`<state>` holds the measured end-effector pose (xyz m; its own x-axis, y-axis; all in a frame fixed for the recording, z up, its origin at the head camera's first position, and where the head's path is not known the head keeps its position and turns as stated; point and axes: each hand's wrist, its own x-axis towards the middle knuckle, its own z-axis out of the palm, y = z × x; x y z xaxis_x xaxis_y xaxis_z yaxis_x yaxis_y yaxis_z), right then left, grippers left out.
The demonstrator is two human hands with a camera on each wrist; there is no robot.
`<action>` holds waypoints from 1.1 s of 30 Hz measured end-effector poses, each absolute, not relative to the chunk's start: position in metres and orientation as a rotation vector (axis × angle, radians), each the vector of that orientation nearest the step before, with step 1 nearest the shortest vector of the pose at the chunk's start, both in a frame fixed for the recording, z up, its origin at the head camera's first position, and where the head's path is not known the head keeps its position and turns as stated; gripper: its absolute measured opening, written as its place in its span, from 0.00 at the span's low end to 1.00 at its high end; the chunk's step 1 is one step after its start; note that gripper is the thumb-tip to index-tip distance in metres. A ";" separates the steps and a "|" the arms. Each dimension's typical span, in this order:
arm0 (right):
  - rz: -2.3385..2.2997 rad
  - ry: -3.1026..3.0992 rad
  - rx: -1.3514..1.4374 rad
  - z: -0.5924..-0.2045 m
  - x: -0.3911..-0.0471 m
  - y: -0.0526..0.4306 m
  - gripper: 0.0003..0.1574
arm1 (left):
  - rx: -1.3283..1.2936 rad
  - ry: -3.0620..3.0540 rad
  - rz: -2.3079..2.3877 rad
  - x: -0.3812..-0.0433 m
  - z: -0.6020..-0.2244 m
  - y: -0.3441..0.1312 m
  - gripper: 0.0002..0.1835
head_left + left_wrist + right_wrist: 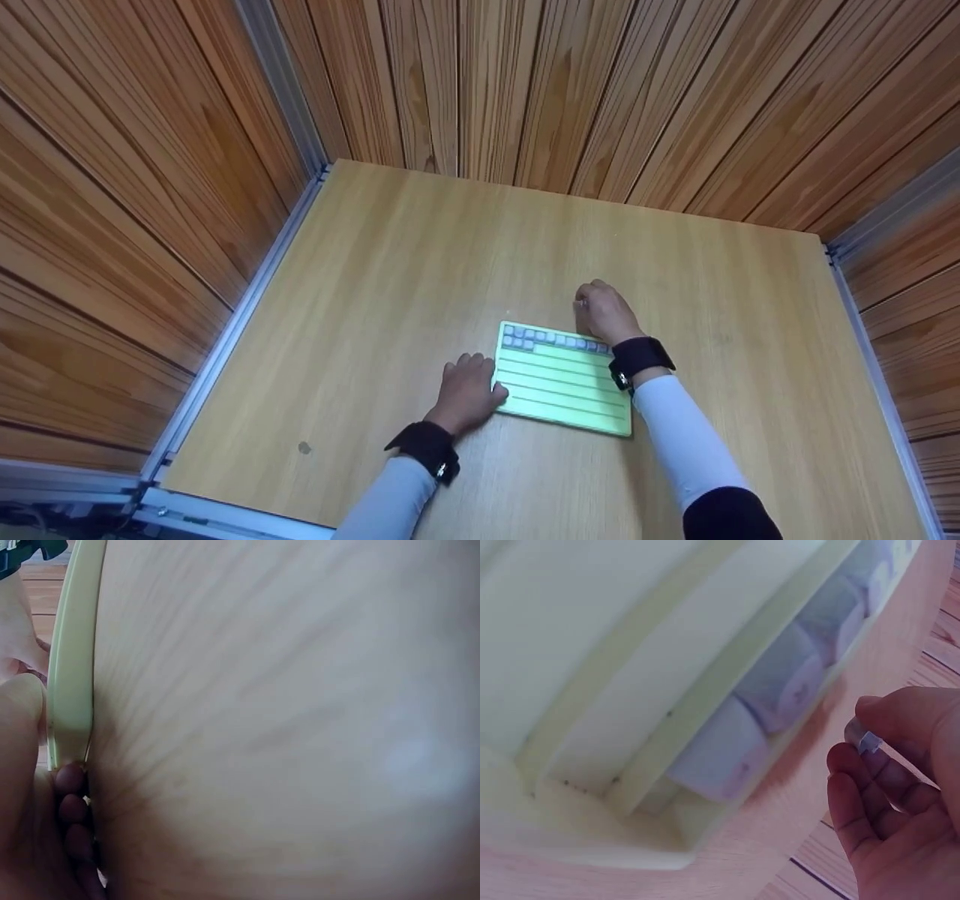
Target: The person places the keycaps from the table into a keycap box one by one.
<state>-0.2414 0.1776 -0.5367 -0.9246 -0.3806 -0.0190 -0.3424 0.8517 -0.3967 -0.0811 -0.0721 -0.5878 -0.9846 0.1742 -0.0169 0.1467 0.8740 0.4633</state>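
Observation:
A pale green tray [562,382] with long ridged rows lies on the table. Pale bluish-grey keycaps [551,339] fill its far row, with several more at the left of the second row. My left hand [465,394] holds the tray's left edge, thumb over the rim and fingers along the side. Just beyond the far right part of the tray, my right hand [609,315] pinches one small keycap [864,736] between thumb and fingertips. In the right wrist view, faint printed marks show on the keycaps at the row's end.
The wooden table [390,270] is bounded by plank walls [495,90] at the back and sides. Metal rails [225,322] run along its side edges. A small dark round spot [304,448] marks the table at the near left.

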 end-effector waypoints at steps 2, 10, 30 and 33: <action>-0.622 2.921 -0.585 -0.535 -0.239 0.176 0.10 | 0.252 2.981 0.722 -0.081 -0.587 -0.072 0.09; -0.708 2.925 -0.592 -0.527 -0.226 0.177 0.11 | 0.246 2.969 0.721 -0.080 -0.583 -0.073 0.09; -0.973 2.872 -0.513 -0.523 -0.201 0.176 0.15 | 0.234 2.941 0.699 -0.080 -0.581 -0.072 0.10; -0.997 2.864 -0.470 -0.523 -0.198 0.177 0.16 | 0.235 2.942 0.700 -0.080 -0.581 -0.072 0.10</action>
